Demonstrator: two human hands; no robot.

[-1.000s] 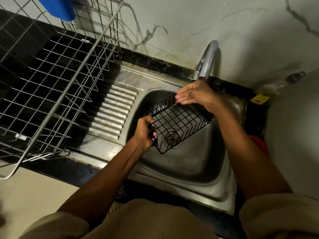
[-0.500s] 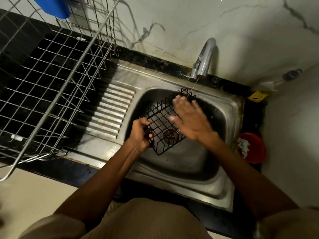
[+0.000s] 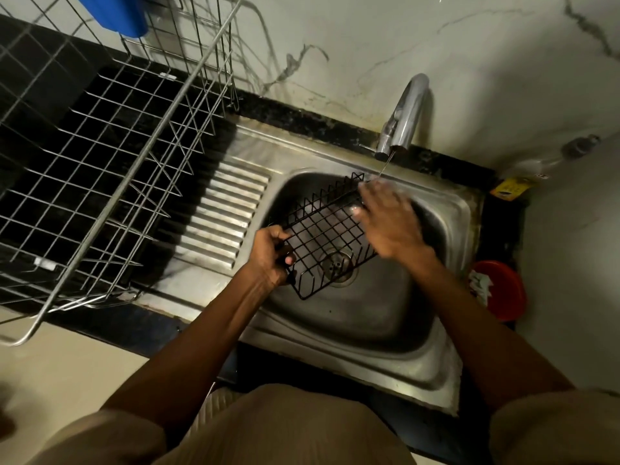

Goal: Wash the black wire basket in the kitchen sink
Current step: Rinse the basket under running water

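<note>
Left hand (image 3: 270, 255): fingers curled, thumb forward, clamped round wire at the near-left edge of the basket (image 3: 322, 236). Left forearm bare, running up from lower left, wrist straight. Right hand (image 3: 389, 219): flat, palm down, fingers (image 3: 364, 193) straight and together, laid on the far-right part of the basket; outline slightly blurred. Right forearm bare, entering from lower right, angled inward. Short beige sleeves at both upper arms.

I note: basket (image 3: 327, 229) black coated wire, matt. Sink (image 3: 369, 317) brushed steel, dull sheen. Tap (image 3: 404, 119) polished metal. Dish rack (image 3: 110, 156) shiny bare wire. Wall (image 3: 469, 45) glossy marble-look.
</note>
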